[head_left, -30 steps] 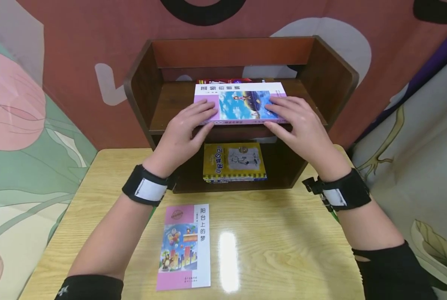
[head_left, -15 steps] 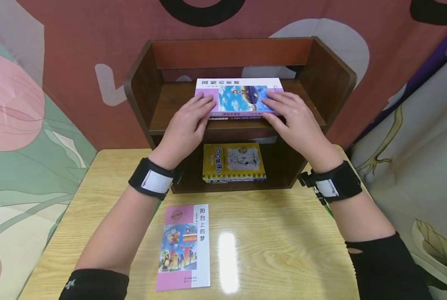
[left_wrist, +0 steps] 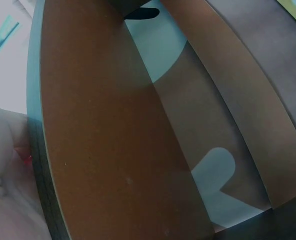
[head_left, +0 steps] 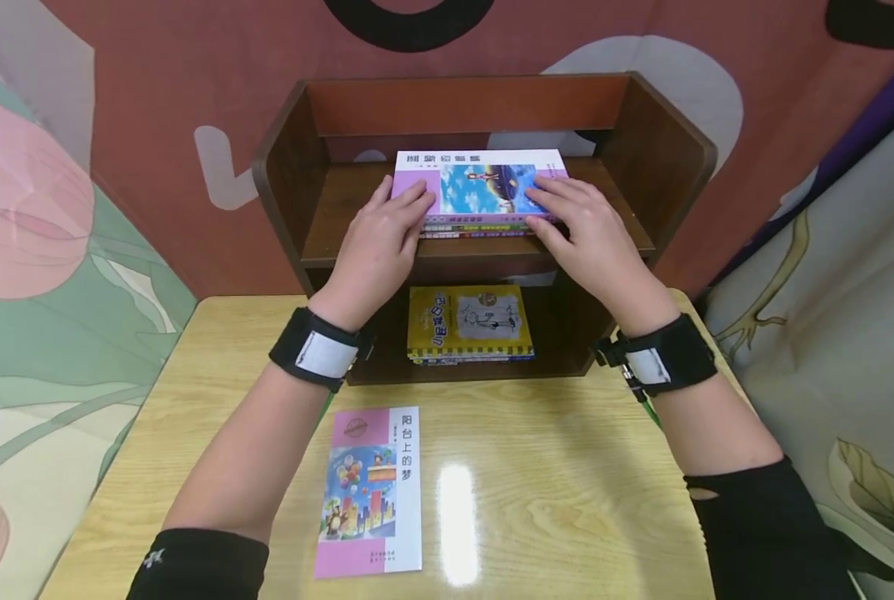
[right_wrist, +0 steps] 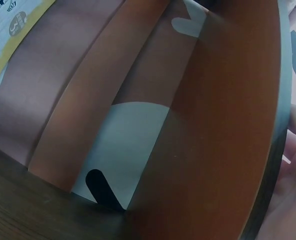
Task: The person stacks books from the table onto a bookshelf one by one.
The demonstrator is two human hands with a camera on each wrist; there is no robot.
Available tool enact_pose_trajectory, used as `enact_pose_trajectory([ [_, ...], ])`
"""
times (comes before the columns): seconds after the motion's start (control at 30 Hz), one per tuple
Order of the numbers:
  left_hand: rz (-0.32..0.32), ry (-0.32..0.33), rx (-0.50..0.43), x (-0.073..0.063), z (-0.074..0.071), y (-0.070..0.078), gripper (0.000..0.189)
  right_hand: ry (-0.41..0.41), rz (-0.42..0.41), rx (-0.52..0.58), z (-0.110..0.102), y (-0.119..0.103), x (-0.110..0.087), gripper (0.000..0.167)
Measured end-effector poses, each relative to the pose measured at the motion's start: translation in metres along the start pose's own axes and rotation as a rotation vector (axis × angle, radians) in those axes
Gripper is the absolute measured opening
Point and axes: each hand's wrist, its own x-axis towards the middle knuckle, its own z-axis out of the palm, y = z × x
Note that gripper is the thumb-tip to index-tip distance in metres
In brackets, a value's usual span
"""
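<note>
On the upper shelf of a dark brown bookcase [head_left: 342,229] lies a short stack of books, topped by a pink and white paperback [head_left: 484,185] with a blue sea picture. Below it, two thinner spines [head_left: 484,231] show at the front. My left hand [head_left: 377,237] rests its fingers on the paperback's left end, thumb down by the front edge. At the right end my right hand [head_left: 587,233] lays its fingers on the cover, thumb against the spine. Both wrist views look beneath the shelf, with part of the left palm [left_wrist: 5,170] and right palm [right_wrist: 290,185] showing at the edges.
A yellow book [head_left: 469,323] tops another stack on the lower shelf. Flat on the wooden table [head_left: 566,483], in front of the bookcase, lies a pink and white book [head_left: 367,492] with a city picture. A patterned curtain [head_left: 147,183] hangs behind.
Both hands and the top paperback have moved back onto the shelf, away from me. More spines below it show at the front. The yellow book and the table book stay put.
</note>
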Motion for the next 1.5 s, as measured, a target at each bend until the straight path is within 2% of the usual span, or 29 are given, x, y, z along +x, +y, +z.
enact_pose_trajectory([
  [0.1, 0.010, 0.009, 0.057, -0.003, 0.000, -0.002, 0.046, -0.005, 0.010, -0.008, 0.002, -0.001, 0.000, 0.050],
  [0.2, 0.096, 0.090, 0.085, -0.012, 0.002, -0.005, 0.050, 0.027, -0.011, -0.031, 0.006, -0.003, -0.004, 0.051],
  [0.33, 0.285, 0.251, 0.011, -0.038, 0.005, -0.006, 0.052, 0.201, -0.121, -0.017, 0.013, -0.011, -0.019, 0.045],
  [0.4, 0.364, 0.291, -0.027, -0.053, 0.007, -0.007, 0.052, 0.305, -0.210, 0.017, 0.016, -0.017, -0.030, 0.038],
  [0.47, 0.405, 0.300, -0.053, -0.068, 0.013, -0.007, 0.054, 0.368, -0.294, 0.046, 0.020, -0.023, -0.042, 0.034],
  [0.57, 0.433, 0.277, -0.044, -0.087, 0.023, -0.010, 0.058, 0.402, -0.412, 0.068, 0.028, -0.031, -0.058, 0.032],
  [0.7, 0.437, 0.211, -0.023, -0.111, 0.036, -0.015, 0.060, 0.369, -0.491, 0.086, 0.044, -0.043, -0.078, 0.030],
  [0.77, 0.424, 0.147, -0.006, -0.124, 0.043, -0.018, 0.059, 0.345, -0.513, 0.096, 0.055, -0.049, -0.088, 0.028],
  [0.87, 0.356, -0.008, 0.016, -0.145, 0.057, -0.026, 0.059, 0.285, -0.534, 0.101, 0.074, -0.058, -0.106, 0.027],
  [0.97, 0.236, -0.196, 0.029, -0.165, 0.070, -0.038, 0.060, 0.198, -0.556, 0.103, 0.095, -0.066, -0.125, 0.027],
  [1.07, 0.139, -0.327, 0.042, -0.181, 0.081, -0.052, 0.060, 0.086, -0.587, 0.096, 0.118, -0.075, -0.146, 0.032],
  [1.2, 0.052, -0.440, 0.086, -0.195, 0.093, -0.070, 0.066, -0.113, -0.613, 0.059, 0.144, -0.088, -0.174, 0.031],
  [1.37, -0.108, -0.589, 0.130, -0.204, 0.100, -0.085, 0.079, -0.470, -0.648, -0.001, 0.165, -0.104, -0.201, 0.040],
  [1.43, -0.134, -0.618, 0.151, -0.206, 0.102, -0.088, 0.080, -0.609, -0.675, -0.023, 0.170, -0.110, -0.208, 0.048],
  [1.5, -0.137, -0.629, 0.177, -0.208, 0.103, -0.091, 0.081, -0.714, -0.701, -0.038, 0.175, -0.115, -0.213, 0.052],
])
